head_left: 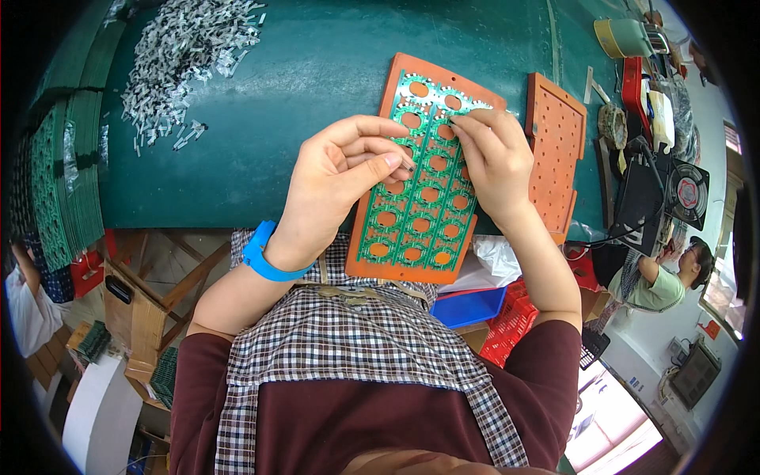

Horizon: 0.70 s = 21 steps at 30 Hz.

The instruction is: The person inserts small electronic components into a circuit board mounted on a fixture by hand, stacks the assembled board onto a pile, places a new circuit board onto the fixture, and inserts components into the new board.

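A green circuit board panel (401, 226) with rows of round openings lies on an orange-brown fixture plate (378, 271), tilted at the near edge of the table. Small white parts sit along its far rows. Over the panel's left side, my left hand (342, 168) is closed, its fingers curled around something small near the fingertips that I cannot make out. My right hand (497, 158) pinches thumb and forefinger together at the panel's upper right. Whatever is in that pinch is hidden by the fingers.
A heap of small clear-and-white parts (190, 51) covers the table's far left. Stacked green panels (75, 170) stand at the left edge. A second orange-brown plate (554, 150) lies to the right, near a black fan (687, 194). Another person (657, 281) is at far right.
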Each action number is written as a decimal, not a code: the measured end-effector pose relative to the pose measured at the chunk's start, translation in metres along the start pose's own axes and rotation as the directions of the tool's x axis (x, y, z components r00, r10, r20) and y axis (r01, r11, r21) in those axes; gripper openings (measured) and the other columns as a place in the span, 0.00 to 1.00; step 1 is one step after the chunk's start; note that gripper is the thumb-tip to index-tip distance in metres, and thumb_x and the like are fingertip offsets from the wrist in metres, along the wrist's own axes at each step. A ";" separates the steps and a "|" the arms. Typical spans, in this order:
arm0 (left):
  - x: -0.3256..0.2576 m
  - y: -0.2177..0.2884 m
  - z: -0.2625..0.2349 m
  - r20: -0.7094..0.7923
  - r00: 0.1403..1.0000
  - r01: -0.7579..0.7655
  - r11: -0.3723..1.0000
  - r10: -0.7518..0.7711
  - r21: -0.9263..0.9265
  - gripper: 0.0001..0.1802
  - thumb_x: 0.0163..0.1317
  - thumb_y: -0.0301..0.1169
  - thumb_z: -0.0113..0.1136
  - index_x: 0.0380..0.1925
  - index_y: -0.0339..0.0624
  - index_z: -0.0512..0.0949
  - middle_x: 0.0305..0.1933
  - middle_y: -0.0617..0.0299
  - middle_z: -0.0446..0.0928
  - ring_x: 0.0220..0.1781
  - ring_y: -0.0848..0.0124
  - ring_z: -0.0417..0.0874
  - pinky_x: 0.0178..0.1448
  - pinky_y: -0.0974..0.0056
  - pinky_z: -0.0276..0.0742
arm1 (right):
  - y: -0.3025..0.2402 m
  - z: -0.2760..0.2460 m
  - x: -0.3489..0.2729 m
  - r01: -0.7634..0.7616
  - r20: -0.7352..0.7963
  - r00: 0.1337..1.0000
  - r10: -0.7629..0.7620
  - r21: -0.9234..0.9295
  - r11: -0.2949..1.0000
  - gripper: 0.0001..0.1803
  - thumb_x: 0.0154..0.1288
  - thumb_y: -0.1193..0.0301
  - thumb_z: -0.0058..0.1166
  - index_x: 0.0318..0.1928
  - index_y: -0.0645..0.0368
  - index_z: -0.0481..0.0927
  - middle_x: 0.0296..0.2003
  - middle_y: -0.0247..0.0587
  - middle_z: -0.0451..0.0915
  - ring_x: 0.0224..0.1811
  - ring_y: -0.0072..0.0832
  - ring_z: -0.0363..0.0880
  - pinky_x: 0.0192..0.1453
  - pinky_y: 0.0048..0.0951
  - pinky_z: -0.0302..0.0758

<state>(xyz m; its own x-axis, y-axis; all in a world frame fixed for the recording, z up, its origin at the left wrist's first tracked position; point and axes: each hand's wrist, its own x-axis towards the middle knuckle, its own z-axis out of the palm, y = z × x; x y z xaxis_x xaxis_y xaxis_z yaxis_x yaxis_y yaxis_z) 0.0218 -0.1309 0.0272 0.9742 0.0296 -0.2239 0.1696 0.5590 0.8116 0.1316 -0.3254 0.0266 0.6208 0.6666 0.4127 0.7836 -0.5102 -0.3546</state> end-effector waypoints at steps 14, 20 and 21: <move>-0.005 -0.001 0.006 0.032 0.998 0.052 0.999 -0.052 -0.015 0.15 0.64 0.21 0.56 0.51 0.31 0.73 0.36 0.58 0.82 0.42 0.74 0.82 0.51 0.69 0.77 | -0.033 -0.020 0.000 0.471 -0.023 0.876 -0.482 -0.175 0.865 0.17 0.48 0.67 0.63 0.42 0.51 0.83 0.34 0.27 0.78 0.33 0.24 0.76 0.42 0.29 0.65; -0.006 -0.004 0.007 0.017 1.000 0.020 0.996 -0.018 -0.084 0.16 0.64 0.21 0.57 0.52 0.31 0.72 0.38 0.58 0.82 0.43 0.76 0.81 0.51 0.70 0.77 | -0.041 -0.017 0.006 0.356 -0.002 0.934 -0.357 0.093 0.930 0.15 0.44 0.69 0.69 0.34 0.54 0.80 0.31 0.28 0.78 0.33 0.25 0.76 0.37 0.29 0.68; -0.007 -0.004 0.009 0.022 1.000 0.013 0.998 -0.011 -0.062 0.17 0.64 0.21 0.57 0.53 0.31 0.71 0.39 0.58 0.82 0.43 0.77 0.81 0.51 0.71 0.77 | -0.041 -0.014 0.006 0.323 -0.023 0.946 -0.324 0.173 0.930 0.13 0.46 0.71 0.67 0.34 0.55 0.80 0.31 0.31 0.79 0.33 0.27 0.77 0.37 0.29 0.69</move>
<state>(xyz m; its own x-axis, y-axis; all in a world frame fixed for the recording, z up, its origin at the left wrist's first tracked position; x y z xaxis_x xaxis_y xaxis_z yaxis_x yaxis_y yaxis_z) 0.0154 -0.1405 0.0303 0.9752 0.0052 -0.2215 0.1724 0.6096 0.7737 0.1037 -0.3085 0.0551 0.3338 0.7832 0.5245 0.9252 -0.1655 -0.3416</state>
